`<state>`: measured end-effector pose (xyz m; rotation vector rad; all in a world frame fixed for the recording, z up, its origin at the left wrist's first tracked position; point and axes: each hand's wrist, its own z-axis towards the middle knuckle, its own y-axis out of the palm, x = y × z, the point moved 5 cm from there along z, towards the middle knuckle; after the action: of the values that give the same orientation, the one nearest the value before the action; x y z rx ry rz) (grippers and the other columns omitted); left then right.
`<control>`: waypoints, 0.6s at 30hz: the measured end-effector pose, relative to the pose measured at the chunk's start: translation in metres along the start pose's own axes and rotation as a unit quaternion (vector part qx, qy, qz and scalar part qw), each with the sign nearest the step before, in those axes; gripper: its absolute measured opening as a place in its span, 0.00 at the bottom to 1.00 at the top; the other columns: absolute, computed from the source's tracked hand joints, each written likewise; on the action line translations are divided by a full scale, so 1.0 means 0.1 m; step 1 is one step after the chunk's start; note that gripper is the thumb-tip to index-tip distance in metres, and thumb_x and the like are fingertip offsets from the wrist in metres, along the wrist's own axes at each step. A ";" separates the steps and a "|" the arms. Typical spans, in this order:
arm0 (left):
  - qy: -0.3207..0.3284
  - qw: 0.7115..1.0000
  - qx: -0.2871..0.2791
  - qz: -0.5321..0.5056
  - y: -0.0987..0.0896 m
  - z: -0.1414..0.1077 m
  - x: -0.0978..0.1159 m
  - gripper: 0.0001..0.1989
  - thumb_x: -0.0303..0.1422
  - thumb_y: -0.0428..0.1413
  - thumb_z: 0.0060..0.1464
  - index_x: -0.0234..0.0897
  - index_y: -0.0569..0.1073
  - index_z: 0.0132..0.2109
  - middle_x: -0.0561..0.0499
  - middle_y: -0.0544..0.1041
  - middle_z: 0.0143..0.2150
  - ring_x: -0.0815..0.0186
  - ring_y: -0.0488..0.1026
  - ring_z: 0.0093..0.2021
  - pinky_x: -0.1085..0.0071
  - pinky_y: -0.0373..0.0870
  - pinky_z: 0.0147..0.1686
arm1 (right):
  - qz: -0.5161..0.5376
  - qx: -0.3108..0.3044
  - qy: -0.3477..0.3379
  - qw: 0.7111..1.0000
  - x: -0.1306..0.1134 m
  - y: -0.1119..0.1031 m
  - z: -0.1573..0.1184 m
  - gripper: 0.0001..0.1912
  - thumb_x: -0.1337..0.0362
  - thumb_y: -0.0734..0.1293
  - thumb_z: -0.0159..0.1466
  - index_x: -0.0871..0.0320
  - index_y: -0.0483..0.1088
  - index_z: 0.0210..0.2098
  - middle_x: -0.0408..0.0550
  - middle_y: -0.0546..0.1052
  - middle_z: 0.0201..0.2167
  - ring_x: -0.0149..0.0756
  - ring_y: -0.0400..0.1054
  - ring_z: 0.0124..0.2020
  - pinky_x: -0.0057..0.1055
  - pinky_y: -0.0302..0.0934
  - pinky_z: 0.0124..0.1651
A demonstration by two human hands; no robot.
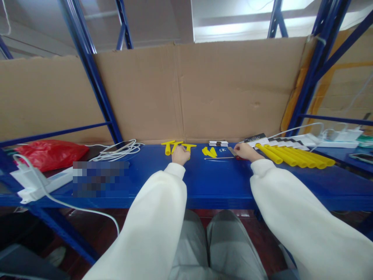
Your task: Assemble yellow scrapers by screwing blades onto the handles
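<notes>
Near the back of the blue shelf, my left hand (180, 155) is closed at a row of yellow T-shaped pieces. Its fingers are on the rightmost yellow T-shaped piece (190, 146), partly covering it. Further right, my right hand (244, 151) has its fingertips pressed together beside a small flat brownish-grey strip (232, 151). Whatever those fingers hold is too small to make out. A bit of red shows under that hand. To its left lie small yellow flat parts (210, 152), tiny light-coloured bits (222, 149) and a thin metal rod (218, 158).
Several yellow tubes (291, 155) lie in a row at the right, with black-and-white packets (279, 142) behind them. A white stack (218, 143) sits against the cardboard (233, 89). Coiled white cable (122, 149), a red bag (52, 154) and a power strip (55, 182) are left.
</notes>
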<state>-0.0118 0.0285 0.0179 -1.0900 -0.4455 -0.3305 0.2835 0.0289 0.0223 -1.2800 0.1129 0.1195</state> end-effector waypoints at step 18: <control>-0.039 0.999 -0.030 -0.013 0.03 -0.04 -0.05 0.20 0.34 0.60 0.53 0.33 0.73 0.52 0.33 0.75 0.54 0.47 0.72 0.57 0.61 0.68 0.54 | 0.003 -0.007 0.002 1.000 -0.01 -0.01 -0.02 0.13 0.70 0.62 0.63 0.61 0.80 0.38 0.54 0.82 0.41 0.42 0.76 0.43 0.27 0.63 0.41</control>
<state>-0.0141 0.0261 0.0113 -1.1593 -0.5221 -0.3279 0.2823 0.0269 0.0233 -1.2930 0.1191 0.1229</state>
